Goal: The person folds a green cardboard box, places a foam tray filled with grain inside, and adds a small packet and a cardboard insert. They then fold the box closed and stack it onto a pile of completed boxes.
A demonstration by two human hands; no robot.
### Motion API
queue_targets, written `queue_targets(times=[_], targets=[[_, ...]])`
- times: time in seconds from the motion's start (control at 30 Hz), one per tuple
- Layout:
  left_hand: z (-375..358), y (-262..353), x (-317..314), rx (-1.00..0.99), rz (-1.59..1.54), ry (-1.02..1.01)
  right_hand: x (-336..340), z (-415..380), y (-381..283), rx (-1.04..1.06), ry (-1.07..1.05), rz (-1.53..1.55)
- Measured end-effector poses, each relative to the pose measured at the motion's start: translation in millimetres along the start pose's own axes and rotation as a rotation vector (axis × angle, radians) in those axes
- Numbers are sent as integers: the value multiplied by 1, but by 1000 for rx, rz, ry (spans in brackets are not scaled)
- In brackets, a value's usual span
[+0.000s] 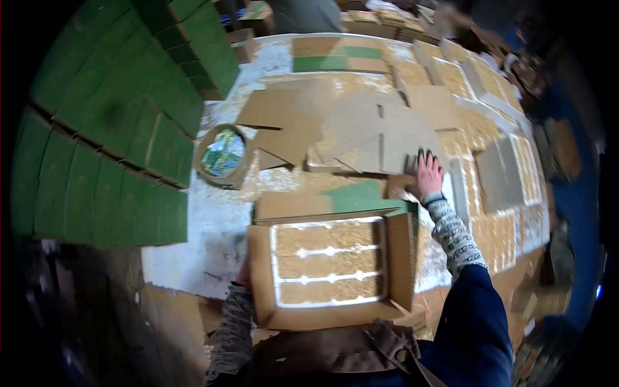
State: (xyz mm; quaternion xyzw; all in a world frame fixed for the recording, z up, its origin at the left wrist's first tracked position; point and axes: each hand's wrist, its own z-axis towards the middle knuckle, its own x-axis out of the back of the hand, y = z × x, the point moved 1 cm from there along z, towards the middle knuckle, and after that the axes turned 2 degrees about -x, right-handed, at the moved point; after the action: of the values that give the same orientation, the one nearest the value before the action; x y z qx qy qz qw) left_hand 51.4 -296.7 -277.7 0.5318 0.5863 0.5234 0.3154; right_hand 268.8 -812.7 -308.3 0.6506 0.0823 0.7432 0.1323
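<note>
An open cardboard box [401, 271] stands right in front of me at the table's near edge. Inside it lies a white tray [332, 278] with rows of tan, grainy filling between white dividers. My left hand [244, 274] is against the box's left side, its fingers hidden behind the flap. Farther forward, my right hand [428, 177] reaches out with fingers extended and dark fingertips, beside the right end of a flat cardboard sheet [406, 138]. Whether it touches the sheet is hard to make out.
Green boxes [109, 135] are stacked high on the left. A round container [222, 158] of colourful packets stands beside them. More flat cardboard [274, 106] lies mid-table amid scattered tan grains. White trays [496, 235] with tan filling line the right side. Someone in grey [304, 16] is across the table.
</note>
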Motion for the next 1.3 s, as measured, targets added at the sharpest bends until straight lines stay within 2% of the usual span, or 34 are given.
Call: queue_targets(times=[0.03,0.07,0.1,0.13,0.17,0.2,0.27,0.3,0.33,0.37,0.43,0.47,0.5,0.53,0.57,0.6,0.63,0.67,0.7,0.73,0.77,0.8,0.83,0.93,0.97,1.0,1.03,1.07,1.1,1.13,1.17,1.2,1.23,1.3], targets=[[-8,-7,-8,94,16,-11,41,-8,-19,70,-99,28],[-22,-16,-15,208,31,-27,15,-1,-21,136,20,68],[-37,-27,-16,330,44,-47,23,11,-26,110,-15,183],[-35,-36,-9,268,77,-49,15,18,-29,138,27,183],[-32,-44,-1,206,111,-50,4,28,-28,174,-23,146],[-10,-46,3,-49,165,-28,22,31,-26,209,-59,145],[57,-45,22,-38,283,157,34,33,-13,252,108,262],[77,17,13,-25,380,300,60,29,-8,201,156,307],[116,14,22,-624,736,317,90,22,-1,155,203,350],[143,46,20,-793,944,474,110,14,12,96,258,430],[183,57,23,-853,1218,347,148,-6,35,-18,385,596],[199,38,23,-629,1241,132,159,-20,42,-74,458,696],[220,20,23,-399,1248,-65,139,-32,69,-188,374,727],[220,19,19,-315,1224,-93,135,-41,83,-117,492,725],[210,22,9,-322,1094,-15,135,-51,90,-214,458,873],[200,19,0,-469,1090,15,131,-65,100,-309,404,1004],[175,44,-11,-377,1011,-4,119,-76,116,-282,460,939],[165,51,-14,-343,928,-117,109,-84,127,-258,515,872],[158,59,-15,-273,860,-234,109,-94,128,-312,524,1091],[150,74,-12,-177,715,-267,118,-96,123,-358,535,1315],[158,56,-9,-264,817,-119,143,-99,111,-369,606,1251],[167,39,-6,-345,909,25,167,-104,98,-486,588,1407],[162,56,-5,-211,1165,-130,171,-105,101,-508,604,1412],[179,24,-5,-395,1356,-268,204,-112,106,-532,607,1404],[187,2,-8,-545,1478,-178,222,-115,99,-541,595,1395],[179,23,-12,-399,1504,-223,240,-121,91,-553,553,1440],[199,0,-11,-426,1394,-234,250,-122,87,-479,611,1453],[210,-27,-8,-602,1291,-109,245,-126,94,-449,630,1467],[202,-21,-4,-739,1236,-44,241,-131,101,-417,649,1482],[196,-9,-4,-696,1251,-6,235,-135,111,-432,638,1511],[191,3,2,-639,1183,-65,235,-140,116,-398,670,1483],[177,33,6,-432,1135,-123,275,-145,88,-259,706,1508],[171,37,12,-473,1096,-40,268,-151,98,-312,662,1528],[159,57,23,-297,1088,-85,259,-165,107,-372,594,1582]])
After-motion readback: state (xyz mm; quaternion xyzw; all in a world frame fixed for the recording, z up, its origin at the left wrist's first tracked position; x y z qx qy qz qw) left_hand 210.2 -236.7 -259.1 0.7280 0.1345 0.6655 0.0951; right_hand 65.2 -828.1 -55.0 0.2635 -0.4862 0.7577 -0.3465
